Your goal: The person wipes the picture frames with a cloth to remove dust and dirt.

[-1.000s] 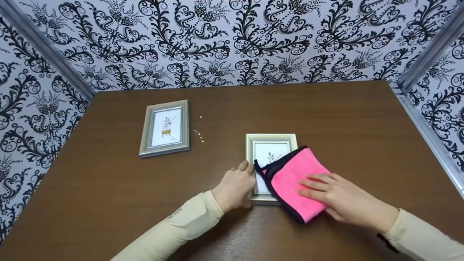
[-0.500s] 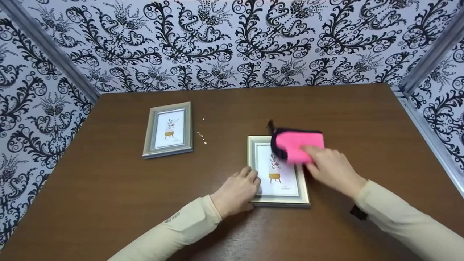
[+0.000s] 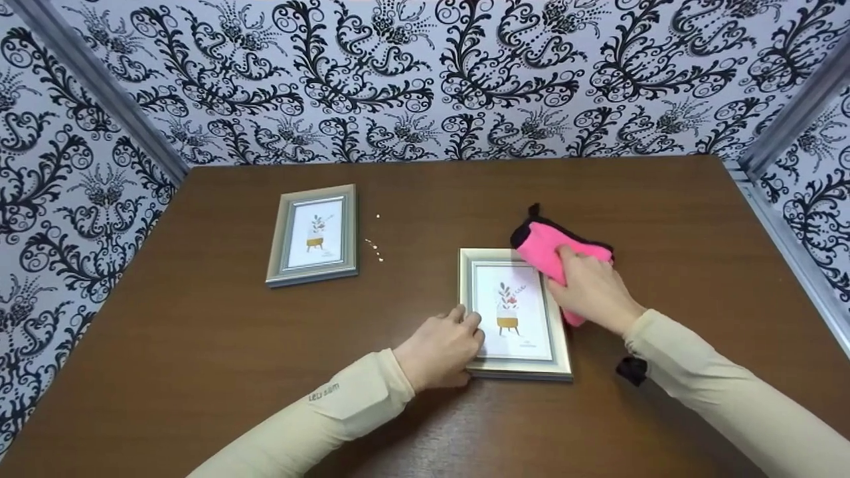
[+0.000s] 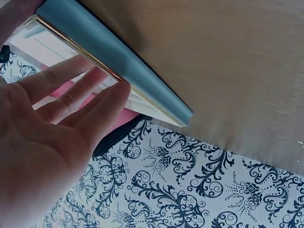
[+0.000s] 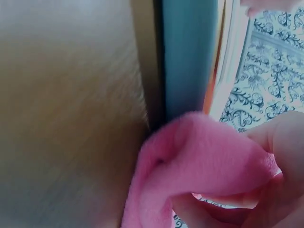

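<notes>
A picture frame (image 3: 512, 312) with a potted-plant print lies face up on the brown table, right of centre. At its lower left side, my left hand (image 3: 439, 348) holds it, fingers bent over the rim and thumb at the bottom corner. The left wrist view has these fingers (image 4: 102, 111) across the rim's blue-grey side. My right hand (image 3: 594, 292) grips a pink cloth (image 3: 541, 245) with black edging, bunched over the frame's upper right corner. In the right wrist view the folded cloth (image 5: 199, 161) presses against the frame's outer side (image 5: 187, 61), partly hiding it.
A second, similar picture frame (image 3: 314, 236) lies at the back left of the table (image 3: 199, 318). Several small white bits (image 3: 375, 247) are scattered just right of it. Patterned black-and-white walls (image 3: 438, 79) enclose the back and sides.
My right hand has swept the cloth from the frame's lower right up to its top right corner and outer side, bunching it and uncovering the print. My left hand stays at the left edge.
</notes>
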The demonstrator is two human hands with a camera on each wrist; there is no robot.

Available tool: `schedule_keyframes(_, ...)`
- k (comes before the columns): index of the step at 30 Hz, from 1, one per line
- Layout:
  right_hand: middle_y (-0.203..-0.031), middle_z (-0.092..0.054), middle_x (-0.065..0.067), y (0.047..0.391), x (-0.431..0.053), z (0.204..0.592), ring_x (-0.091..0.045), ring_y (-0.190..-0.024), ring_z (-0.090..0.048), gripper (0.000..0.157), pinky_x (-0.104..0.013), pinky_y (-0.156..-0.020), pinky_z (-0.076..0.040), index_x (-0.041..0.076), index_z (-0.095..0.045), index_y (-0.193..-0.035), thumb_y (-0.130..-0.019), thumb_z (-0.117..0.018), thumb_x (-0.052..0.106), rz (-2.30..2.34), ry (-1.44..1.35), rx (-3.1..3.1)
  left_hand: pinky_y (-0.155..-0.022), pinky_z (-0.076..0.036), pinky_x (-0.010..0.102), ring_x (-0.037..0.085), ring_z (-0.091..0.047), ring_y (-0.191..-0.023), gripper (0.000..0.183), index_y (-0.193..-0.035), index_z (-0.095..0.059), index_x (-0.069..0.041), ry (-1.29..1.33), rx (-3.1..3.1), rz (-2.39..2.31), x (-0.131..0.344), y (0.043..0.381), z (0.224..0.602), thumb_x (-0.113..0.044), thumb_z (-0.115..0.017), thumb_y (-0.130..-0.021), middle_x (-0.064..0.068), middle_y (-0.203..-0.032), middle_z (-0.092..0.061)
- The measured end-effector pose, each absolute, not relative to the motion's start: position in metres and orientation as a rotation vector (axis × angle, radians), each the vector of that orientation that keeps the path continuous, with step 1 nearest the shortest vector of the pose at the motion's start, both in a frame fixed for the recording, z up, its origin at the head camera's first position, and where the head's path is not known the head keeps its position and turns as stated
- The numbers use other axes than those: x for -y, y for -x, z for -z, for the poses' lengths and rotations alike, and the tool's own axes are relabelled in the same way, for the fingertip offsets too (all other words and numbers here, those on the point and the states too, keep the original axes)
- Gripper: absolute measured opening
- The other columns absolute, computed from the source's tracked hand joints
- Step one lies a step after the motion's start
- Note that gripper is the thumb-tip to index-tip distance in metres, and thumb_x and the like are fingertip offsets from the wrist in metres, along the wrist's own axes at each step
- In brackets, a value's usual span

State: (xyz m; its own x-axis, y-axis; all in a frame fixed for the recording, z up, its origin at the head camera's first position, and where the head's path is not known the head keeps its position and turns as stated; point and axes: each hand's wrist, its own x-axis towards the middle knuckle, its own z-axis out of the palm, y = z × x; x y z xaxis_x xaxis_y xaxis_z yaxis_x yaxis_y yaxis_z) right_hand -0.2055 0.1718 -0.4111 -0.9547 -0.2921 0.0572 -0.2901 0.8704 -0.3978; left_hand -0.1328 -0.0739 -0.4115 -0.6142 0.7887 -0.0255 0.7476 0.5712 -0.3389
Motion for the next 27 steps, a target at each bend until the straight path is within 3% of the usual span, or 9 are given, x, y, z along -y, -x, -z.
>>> schedule_keyframes(10, -0.066, -0.044, -0.004, 0.145, -0.177, 0.413, -0.011, -0.047, -0.045, 0.052, -0.024, -0.040, -0.039, -0.013, -0.048, -0.123, -0.086, -0.063, 0.019, 0.677, 0.610, -3.011, -0.059, -0.054, 0.028, 0.025, -0.063, -0.088, 0.040, -0.089, -0.068, -0.012, 1.310, 2.619, -0.468, 0.072, 0.134, 0.414, -0.044, -0.079, -0.068, 0.003, -0.088, -0.059)
schedule_keyframes(13, -0.068, -0.048, -0.003, 0.124, -0.180, 0.415, -0.012, -0.053, -0.045, 0.053, -0.029, -0.046, -0.043, -0.013, -0.051, -0.121, -0.081, -0.066, 0.018, 0.640, 0.704, -3.064, -0.054, -0.054, 0.028, 0.023, -0.063, -0.087, 0.040, -0.089, -0.068, -0.012, 1.311, 2.616, -0.454, 0.072, 0.134, 0.415, -0.044, -0.079, -0.067, 0.003, -0.087, -0.059)
schedule_keyframes(18, -0.087, -0.062, -0.014, 0.097, -0.182, 0.418, -0.024, -0.070, -0.059, 0.054, -0.045, -0.065, -0.053, -0.012, -0.055, -0.120, -0.075, -0.069, 0.016, 0.629, 0.786, -3.124, -0.051, -0.053, 0.026, 0.022, -0.063, -0.088, 0.039, -0.089, -0.067, -0.013, 1.310, 2.591, -0.445, 0.075, 0.134, 0.418, -0.043, -0.080, -0.066, 0.002, -0.088, -0.058)
schedule_keyframes(20, -0.097, -0.064, -0.019, 0.095, -0.182, 0.417, -0.029, -0.080, -0.063, 0.053, -0.050, -0.072, -0.052, -0.011, -0.056, -0.119, -0.075, -0.070, 0.016, 0.655, 0.767, -3.121, -0.050, -0.052, 0.025, 0.022, -0.063, -0.088, 0.039, -0.089, -0.067, -0.014, 1.310, 2.582, -0.454, 0.076, 0.134, 0.419, -0.043, -0.080, -0.066, 0.002, -0.089, -0.058)
schedule_keyframes(27, -0.111, -0.064, -0.023, 0.123, -0.183, 0.414, -0.034, -0.096, -0.063, 0.054, -0.049, -0.079, -0.053, -0.011, -0.055, -0.125, -0.079, -0.067, 0.016, 0.825, 0.651, -3.060, -0.052, -0.053, 0.025, 0.023, -0.062, -0.093, 0.046, -0.095, -0.068, -0.015, 1.318, 2.601, -0.507, 0.074, 0.134, 0.417, -0.049, -0.080, -0.068, 0.002, -0.093, -0.059)
